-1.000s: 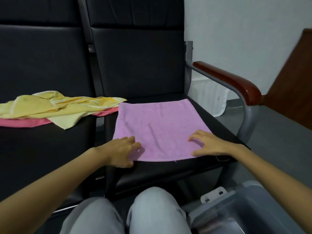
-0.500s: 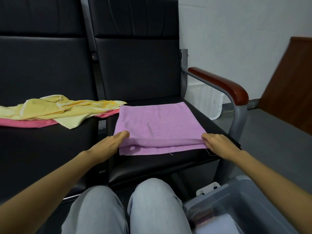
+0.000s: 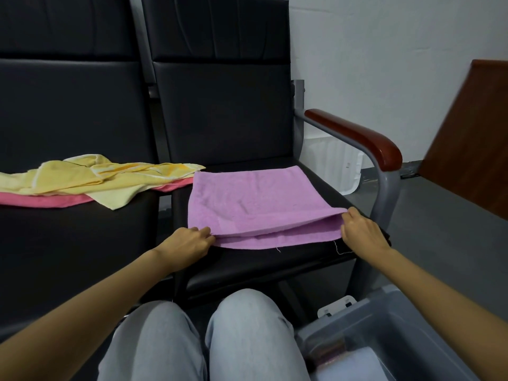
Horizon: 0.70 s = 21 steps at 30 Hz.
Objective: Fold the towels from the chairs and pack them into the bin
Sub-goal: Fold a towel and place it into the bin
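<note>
Black leather-look upholstery covers two chairs set side by side: the right chair (image 3: 225, 111), on whose seat the grip is made, and the left chair (image 3: 68, 105), beside the left-hand grip. A brown wooden panel (image 3: 472, 133) is seen leaning well to the right of the right-hand grip, against a white wall.

Three towels are counted. One lilac towel (image 3: 253, 199) is spread on the right seat and stretches away from the grip toward the backrest. It lies in two layers, and the upper layer is raised off the lower one along the near edge. One yellow towel (image 3: 90, 177) is crumpled on the left seat, up and to the left of the grip, and one pink towel (image 3: 41, 200) is flattened beneath it. A tip of each reaches across the gap between the seats, and the yellow tip touches the lilac towel's far left corner.

One grey plastic bin (image 3: 390, 325) is placed on the floor, below and to the right of the right-hand grip. A pale folded piece and a darker one are seen inside; what they are cannot be told.

One red-brown wooden armrest (image 3: 357, 138) rises above and beyond the right-hand grip, and a white plastic container (image 3: 341, 166) is partly hidden behind its grey frame.

The upper layer's near left corner is pinched by the left hand (image 3: 189, 243), and its near right corner is pinched and lifted by the right hand (image 3: 360, 232). Two knees in pale jeans (image 3: 242, 339) are seen below the grip. Nothing lies between the hands but the towel.
</note>
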{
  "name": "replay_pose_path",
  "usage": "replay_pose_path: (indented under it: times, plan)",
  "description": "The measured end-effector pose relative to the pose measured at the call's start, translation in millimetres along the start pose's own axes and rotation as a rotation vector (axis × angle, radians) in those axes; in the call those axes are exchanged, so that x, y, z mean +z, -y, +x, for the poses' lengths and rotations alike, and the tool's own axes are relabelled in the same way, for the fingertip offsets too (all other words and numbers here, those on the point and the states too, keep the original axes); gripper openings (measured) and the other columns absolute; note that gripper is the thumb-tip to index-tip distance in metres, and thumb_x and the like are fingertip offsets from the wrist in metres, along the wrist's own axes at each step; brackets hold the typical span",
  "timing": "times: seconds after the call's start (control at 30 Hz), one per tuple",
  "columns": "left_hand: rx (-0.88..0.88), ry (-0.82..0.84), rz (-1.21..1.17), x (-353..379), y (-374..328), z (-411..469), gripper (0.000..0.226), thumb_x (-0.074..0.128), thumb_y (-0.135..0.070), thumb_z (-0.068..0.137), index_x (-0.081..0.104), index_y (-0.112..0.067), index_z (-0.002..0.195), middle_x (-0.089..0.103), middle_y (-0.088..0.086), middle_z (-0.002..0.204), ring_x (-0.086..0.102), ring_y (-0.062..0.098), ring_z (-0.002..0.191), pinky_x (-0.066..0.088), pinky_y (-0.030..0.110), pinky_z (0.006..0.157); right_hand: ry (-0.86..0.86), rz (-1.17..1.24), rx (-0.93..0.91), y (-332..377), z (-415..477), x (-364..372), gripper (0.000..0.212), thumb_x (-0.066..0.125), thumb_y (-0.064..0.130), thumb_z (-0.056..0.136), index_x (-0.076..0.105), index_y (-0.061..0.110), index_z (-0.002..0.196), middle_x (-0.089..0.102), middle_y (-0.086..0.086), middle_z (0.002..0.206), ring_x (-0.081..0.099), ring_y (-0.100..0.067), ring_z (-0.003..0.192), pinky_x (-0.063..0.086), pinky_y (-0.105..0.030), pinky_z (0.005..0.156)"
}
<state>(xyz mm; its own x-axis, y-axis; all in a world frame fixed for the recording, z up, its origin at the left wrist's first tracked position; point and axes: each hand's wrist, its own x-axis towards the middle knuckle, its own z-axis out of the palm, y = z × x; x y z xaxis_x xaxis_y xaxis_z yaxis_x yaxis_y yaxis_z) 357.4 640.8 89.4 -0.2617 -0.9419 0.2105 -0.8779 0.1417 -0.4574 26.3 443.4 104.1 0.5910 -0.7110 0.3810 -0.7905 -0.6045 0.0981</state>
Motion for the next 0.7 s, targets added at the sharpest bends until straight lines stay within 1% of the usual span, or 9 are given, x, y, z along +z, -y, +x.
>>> replay_pose_path:
  times: [0.07, 0.13, 0.23, 0.3, 0.37, 0.5, 0.57, 0.63, 0.7]
  plan:
    - [-0.017, -0.015, 0.000, 0, -1, 2, 0.036, 0.089, -0.014, 0.037, 0.062, -0.014, 0.061, 0.054, -0.001, 0.056, 0.049, 0.015, 0.034, 0.029, 0.022, 0.027, -0.019, 0.046, 0.084, 0, 1, 0, 0.015, 0.055, -0.002, 0.082, 0.062, -0.013, 0.090, 0.059, -0.026, 0.091, 0.061, -0.041, 0.065, 0.033, -0.032, 0.052]
    - [-0.002, -0.039, 0.008, 2, -3, 3, 0.039, 0.089, -0.010, 0.034, 0.061, -0.013, 0.062, 0.053, -0.001, 0.055, 0.049, 0.014, 0.035, 0.033, 0.023, 0.028, -0.030, 0.050, 0.104, -4, 1, 0, 0.021, 0.052, 0.003, 0.084, 0.062, -0.011, 0.095, 0.060, -0.025, 0.095, 0.061, -0.040, 0.072, 0.033, -0.030, 0.057]
    - [0.054, -0.087, 0.012, 4, -6, -3, 0.047, 0.088, -0.003, 0.037, 0.057, -0.012, 0.070, 0.051, 0.000, 0.059, 0.046, 0.013, 0.038, 0.037, 0.023, 0.033, -0.053, 0.006, 0.047, -10, 0, -3, 0.013, 0.068, -0.007, 0.061, 0.062, -0.012, 0.072, 0.060, -0.026, 0.071, 0.056, -0.037, 0.049, 0.039, -0.031, 0.046]
    - [0.102, -0.113, -0.009, 4, -4, -8, 0.056, 0.087, -0.002, 0.043, 0.048, -0.014, 0.081, 0.050, -0.001, 0.063, 0.046, 0.011, 0.041, 0.036, 0.022, 0.036, -0.016, -0.059, 0.019, -19, -2, 0, 0.024, 0.076, -0.010, 0.043, 0.057, -0.006, 0.057, 0.054, -0.019, 0.055, 0.049, -0.031, 0.038, 0.040, -0.030, 0.037]
    - [0.135, -0.128, -0.041, 4, -1, -11, 0.059, 0.086, -0.005, 0.050, 0.039, -0.017, 0.084, 0.050, -0.002, 0.065, 0.045, 0.011, 0.041, 0.033, 0.021, 0.037, 0.007, -0.097, -0.005, -29, -2, 2, 0.030, 0.083, -0.007, 0.036, 0.056, 0.000, 0.049, 0.051, -0.014, 0.049, 0.048, -0.029, 0.035, 0.040, -0.029, 0.037]
    - [0.127, -0.123, -0.099, 3, 2, -12, 0.050, 0.082, -0.005, 0.056, 0.044, -0.017, 0.086, 0.051, -0.001, 0.069, 0.046, 0.013, 0.040, 0.032, 0.022, 0.036, -0.018, -0.093, -0.005, -36, -5, 3, 0.039, 0.086, -0.012, 0.027, 0.052, 0.004, 0.039, 0.048, -0.011, 0.044, 0.045, -0.027, 0.032, 0.037, -0.027, 0.038]
    - [0.029, -0.143, -0.226, 5, 1, -10, 0.036, 0.072, -0.004, 0.067, 0.042, -0.016, 0.084, 0.050, 0.003, 0.071, 0.044, 0.019, 0.039, 0.032, 0.025, 0.035, -0.072, -0.053, 0.002, -34, -4, 1, 0.037, 0.084, -0.016, 0.035, 0.051, 0.002, 0.039, 0.048, -0.012, 0.044, 0.044, -0.027, 0.031, 0.038, -0.028, 0.039]
    - [-0.074, -0.179, -0.370, 6, 0, -9, 0.015, 0.049, -0.012, 0.079, 0.035, -0.016, 0.082, 0.049, 0.007, 0.073, 0.044, 0.024, 0.040, 0.035, 0.030, 0.035, -0.104, 0.006, 0.047, -30, -3, -3, 0.033, 0.080, -0.017, 0.047, 0.052, -0.002, 0.042, 0.051, -0.014, 0.046, 0.045, -0.027, 0.032, 0.040, -0.028, 0.039]
    - [-0.075, -0.186, -0.403, 4, -1, -8, 0.004, 0.036, -0.020, 0.082, 0.033, -0.017, 0.081, 0.049, 0.007, 0.072, 0.044, 0.025, 0.041, 0.036, 0.031, 0.036, -0.106, 0.075, 0.120, -27, 1, -10, 0.021, 0.072, -0.012, 0.067, 0.058, -0.007, 0.053, 0.058, -0.019, 0.059, 0.054, -0.033, 0.044, 0.045, -0.034, 0.044]
